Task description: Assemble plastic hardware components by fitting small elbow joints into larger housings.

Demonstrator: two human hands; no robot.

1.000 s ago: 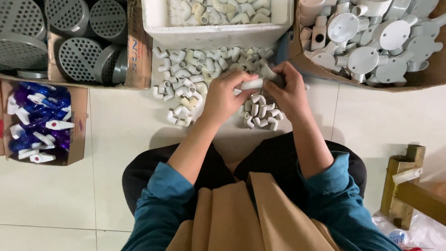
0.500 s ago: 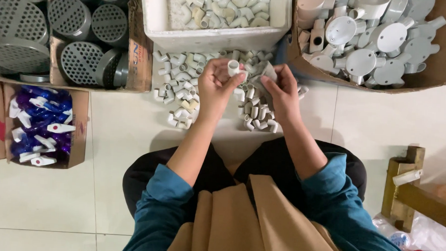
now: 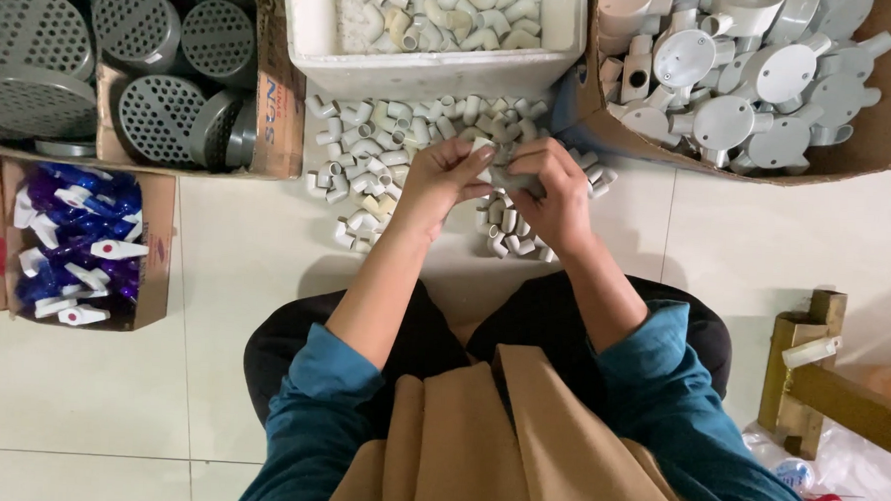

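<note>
Head view: both hands meet above a loose pile of white fittings [image 3: 369, 162] on the tiled floor. The left hand [image 3: 444, 180] pinches 1 white fitting [image 3: 483, 145] at its fingertips. The right hand [image 3: 553, 190] is curled shut around a grey piece [image 3: 509, 177], touching the left. A white tub [image 3: 423, 74] of elbows stands just beyond, between 2 cardboard boxes [image 3: 272, 103].

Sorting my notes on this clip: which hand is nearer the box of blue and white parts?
Left. The left hand is closer to the box of blue and white parts; the right hand is on the far side of it.
</note>
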